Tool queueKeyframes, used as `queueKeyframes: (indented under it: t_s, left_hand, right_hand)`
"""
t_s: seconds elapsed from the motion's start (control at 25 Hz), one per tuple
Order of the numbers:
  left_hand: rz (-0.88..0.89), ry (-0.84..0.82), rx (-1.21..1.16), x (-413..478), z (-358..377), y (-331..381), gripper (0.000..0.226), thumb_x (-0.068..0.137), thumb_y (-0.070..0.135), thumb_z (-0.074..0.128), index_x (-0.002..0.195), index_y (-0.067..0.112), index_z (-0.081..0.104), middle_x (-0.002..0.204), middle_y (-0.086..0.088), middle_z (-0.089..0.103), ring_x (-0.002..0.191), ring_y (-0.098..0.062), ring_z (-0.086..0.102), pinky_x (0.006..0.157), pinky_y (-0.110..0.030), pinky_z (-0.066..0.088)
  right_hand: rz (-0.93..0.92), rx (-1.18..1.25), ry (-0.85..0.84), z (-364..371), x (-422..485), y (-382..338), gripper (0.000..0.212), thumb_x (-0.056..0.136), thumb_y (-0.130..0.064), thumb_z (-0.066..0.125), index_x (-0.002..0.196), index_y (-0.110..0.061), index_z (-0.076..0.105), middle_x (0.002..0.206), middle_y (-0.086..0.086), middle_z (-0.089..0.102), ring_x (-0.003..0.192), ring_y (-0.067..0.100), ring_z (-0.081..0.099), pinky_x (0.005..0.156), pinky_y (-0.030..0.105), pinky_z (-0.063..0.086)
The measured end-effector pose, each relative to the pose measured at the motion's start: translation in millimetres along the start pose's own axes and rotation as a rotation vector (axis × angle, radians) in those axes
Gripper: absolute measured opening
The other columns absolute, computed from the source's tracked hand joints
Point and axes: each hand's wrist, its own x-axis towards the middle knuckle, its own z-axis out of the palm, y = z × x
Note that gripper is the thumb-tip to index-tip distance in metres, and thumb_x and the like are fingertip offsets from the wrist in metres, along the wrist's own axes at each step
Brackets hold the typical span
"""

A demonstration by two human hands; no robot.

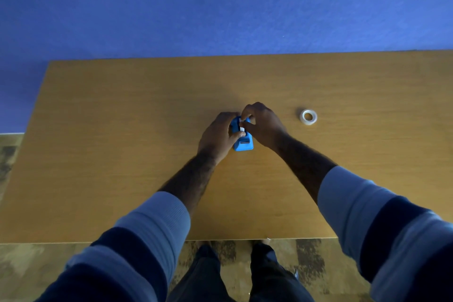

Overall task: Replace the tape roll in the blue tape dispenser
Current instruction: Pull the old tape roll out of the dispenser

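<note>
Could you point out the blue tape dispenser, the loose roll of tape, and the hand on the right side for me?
blue tape dispenser (243,144): head view, on its near blue end, below the fingers.
loose tape roll (308,117): head view, on the roll's ring, lying on the table.
right hand (263,122): head view, on the back of the hand.

Blue tape dispenser (242,141), whitish tape roll (308,116), tan wood-grain table (122,130), blue wall (220,2), navy-and-pale-blue striped sleeves (147,233)

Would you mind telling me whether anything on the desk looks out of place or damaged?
Nothing stands out. The blue tape dispenser sits flat on the wooden desk, gripped by the left hand while the right hand pinches something white at its top. A tape roll lies flat to the right, apart.
</note>
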Motion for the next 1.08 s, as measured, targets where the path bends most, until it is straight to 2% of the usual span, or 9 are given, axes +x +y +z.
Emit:
queueKeyframes:
  t_s: [0.24, 0.36, 0.56, 0.76, 0.92, 1.08]
  left_hand:
    - [0.002, -0.011, -0.005, 0.4, 0.6, -2.5, 0.052, 0.086, 0.030, 0.078, 0.134, 0.026, 0.057, 0.131, 0.010, 0.061, 0.114, -0.008, 0.061, 0.092, -0.029, 0.053]
    - [0.005, -0.017, -0.001, 2.0, -0.1, -3.3, 0.053, 0.087, 0.029, 0.077, 0.136, 0.025, 0.057, 0.133, 0.008, 0.061, 0.116, -0.009, 0.061, 0.095, -0.031, 0.054]
    - [0.007, -0.019, -0.012, 1.9, -2.5, -2.7, 0.052, 0.087, 0.027, 0.077, 0.135, 0.023, 0.058, 0.132, 0.007, 0.062, 0.115, -0.010, 0.061, 0.095, -0.029, 0.051]
    - [-0.003, -0.031, -0.028, 2.7, -3.1, -2.4, 0.051, 0.086, 0.029, 0.078, 0.133, 0.023, 0.059, 0.130, 0.009, 0.063, 0.113, -0.008, 0.061, 0.093, -0.028, 0.051]
    - [0.018, -0.082, -0.028, -0.8, -7.0, -5.9, 0.056, 0.087, 0.030, 0.074, 0.139, 0.029, 0.053, 0.136, 0.013, 0.059, 0.119, -0.006, 0.057, 0.096, -0.028, 0.048]
    - [0.044, -0.133, -0.004, -7.0, -8.5, -11.7, 0.064, 0.092, 0.028, 0.063, 0.150, 0.032, 0.039, 0.149, 0.011, 0.052, 0.128, -0.009, 0.055, 0.099, -0.032, 0.051]
  right_hand:
    - [0.006, -0.061, -0.008, 2.2, 3.2, 2.3, 0.019, 0.096, -0.016, 0.058, 0.111, -0.018, 0.070, 0.115, 0.004, 0.065, 0.096, 0.018, 0.064, 0.079, 0.039, 0.060]
    - [-0.025, -0.057, -0.013, -0.6, -1.0, 1.8, 0.024, 0.096, -0.010, 0.056, 0.117, -0.014, 0.069, 0.118, 0.006, 0.065, 0.098, 0.019, 0.064, 0.081, 0.037, 0.059]
    - [-0.107, -0.043, 0.041, -1.2, -10.0, 0.2, 0.023, 0.089, -0.002, 0.059, 0.107, -0.012, 0.069, 0.118, 0.006, 0.062, 0.097, 0.020, 0.063, 0.076, 0.036, 0.058]
    - [-0.114, -0.064, 0.025, -0.9, -7.5, 1.4, 0.026, 0.091, -0.006, 0.061, 0.115, -0.012, 0.069, 0.120, 0.006, 0.063, 0.101, 0.016, 0.062, 0.077, 0.024, 0.051]
    - [-0.117, -0.081, -0.048, -1.5, -9.7, 5.9, 0.035, 0.088, -0.016, 0.069, 0.123, -0.018, 0.065, 0.123, 0.003, 0.061, 0.103, 0.017, 0.062, 0.083, 0.037, 0.059]
    - [-0.103, -0.149, -0.122, -3.4, -10.6, 4.0, 0.052, 0.083, -0.018, 0.075, 0.133, -0.019, 0.059, 0.130, 0.001, 0.056, 0.112, 0.018, 0.058, 0.087, 0.038, 0.058]
